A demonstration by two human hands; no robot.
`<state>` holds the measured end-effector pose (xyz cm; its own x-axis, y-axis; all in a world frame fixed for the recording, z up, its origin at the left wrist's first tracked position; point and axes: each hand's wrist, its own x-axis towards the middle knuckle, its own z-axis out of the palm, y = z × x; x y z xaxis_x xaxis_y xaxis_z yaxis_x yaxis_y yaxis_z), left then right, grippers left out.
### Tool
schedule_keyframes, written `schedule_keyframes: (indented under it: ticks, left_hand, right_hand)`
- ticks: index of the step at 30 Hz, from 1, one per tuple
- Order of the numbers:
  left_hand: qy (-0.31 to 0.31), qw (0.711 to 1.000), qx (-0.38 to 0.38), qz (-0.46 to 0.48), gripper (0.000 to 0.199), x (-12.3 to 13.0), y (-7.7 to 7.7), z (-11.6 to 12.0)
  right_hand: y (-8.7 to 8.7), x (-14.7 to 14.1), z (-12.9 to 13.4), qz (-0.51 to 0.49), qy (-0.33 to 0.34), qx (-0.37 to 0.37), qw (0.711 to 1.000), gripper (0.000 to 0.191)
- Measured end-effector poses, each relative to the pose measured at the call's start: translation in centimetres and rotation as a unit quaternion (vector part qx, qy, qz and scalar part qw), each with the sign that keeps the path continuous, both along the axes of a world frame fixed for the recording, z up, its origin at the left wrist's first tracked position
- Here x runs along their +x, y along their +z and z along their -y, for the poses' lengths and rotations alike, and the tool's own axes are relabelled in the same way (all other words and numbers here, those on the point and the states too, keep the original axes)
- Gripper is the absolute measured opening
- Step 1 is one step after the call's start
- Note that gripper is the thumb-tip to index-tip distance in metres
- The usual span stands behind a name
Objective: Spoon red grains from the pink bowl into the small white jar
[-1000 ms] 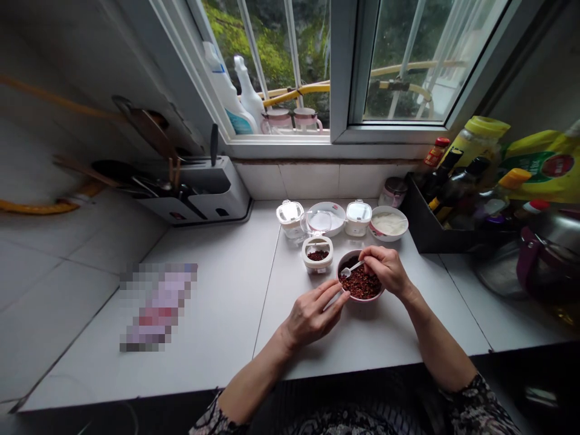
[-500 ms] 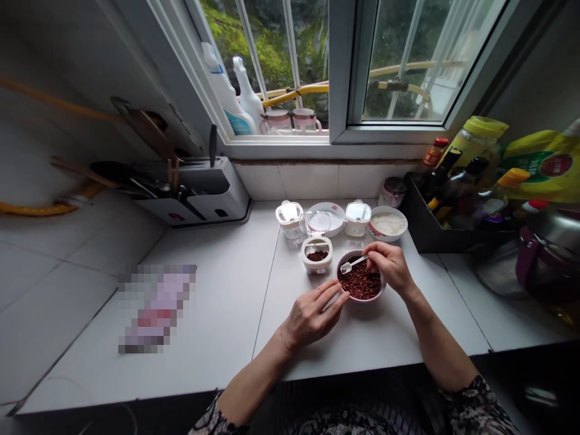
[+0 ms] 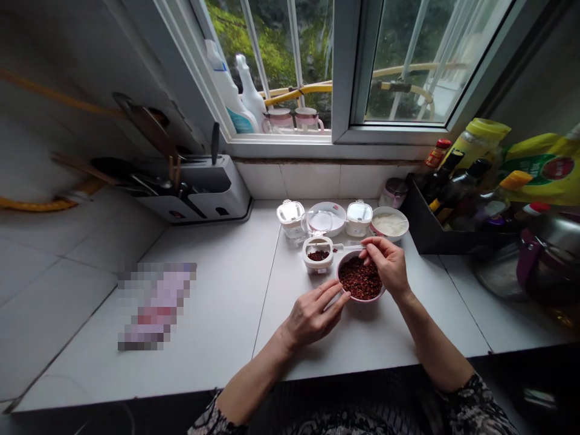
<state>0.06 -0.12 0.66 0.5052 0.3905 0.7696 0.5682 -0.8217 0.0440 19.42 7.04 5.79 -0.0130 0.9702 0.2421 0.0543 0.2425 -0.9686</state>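
A bowl (image 3: 362, 300) of dark red flakes stands on the white counter. The fingertips of my left hand (image 3: 313, 313) rest against its left rim. Above the bowl's right side, my right hand (image 3: 387, 264) pinches the handle of a small white spoon (image 3: 348, 248). The spoon points left, its head near the right rim of a small square jar (image 3: 318, 266). That jar has its clear lid raised and holds some red flakes.
Behind are two lidded jars (image 3: 290, 219) (image 3: 359, 219), a white dish (image 3: 333, 219) and a bowl of white contents (image 3: 389, 225). A black box of bottles (image 3: 428, 232) stands right, a grey utensil holder (image 3: 222, 199) left. A blurred item (image 3: 163, 299) lies on the left.
The spoon has risen out of the bowl of flakes and moved up and left toward the open jar. My left hand has stayed at the bowl's rim.
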Motion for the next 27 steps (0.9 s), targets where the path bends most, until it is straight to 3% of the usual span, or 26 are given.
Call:
schedule_keyframes:
  ticks: [5,9,11,17,21,27]
  left_hand:
    - [0.002,1.0,0.004,0.0,0.029,0.1,-0.2,0.0]
    - [0.003,1.0,0.01,0.008,0.03,0.1,-0.3,-0.1]
    - [0.002,1.0,0.005,0.007,0.032,0.1,-0.3,-0.1]
    - [-0.009,1.0,-0.012,0.004,0.034,-0.1,-0.2,-0.1]
    - [-0.011,1.0,-0.013,0.004,0.033,-0.1,-0.3,-0.1]
    - [-0.007,1.0,-0.008,0.001,0.033,-0.1,-0.1,-0.1]
  right_hand:
    - [-0.5,-1.8,1.0,0.114,-0.005,0.099,0.988,0.02]
    - [-0.4,-1.9,1.2,0.279,0.061,0.277,0.917,0.025]
    - [-0.2,-1.4,1.1,0.307,0.082,0.318,0.893,0.03]
    - [0.6,1.6,0.5,0.263,-0.051,0.263,0.927,0.021]
    - [0.5,2.9,-0.1,0.31,-0.032,0.251,0.916,0.021]
    - [-0.4,1.9,-0.2,0.37,0.005,0.222,0.902,0.022]
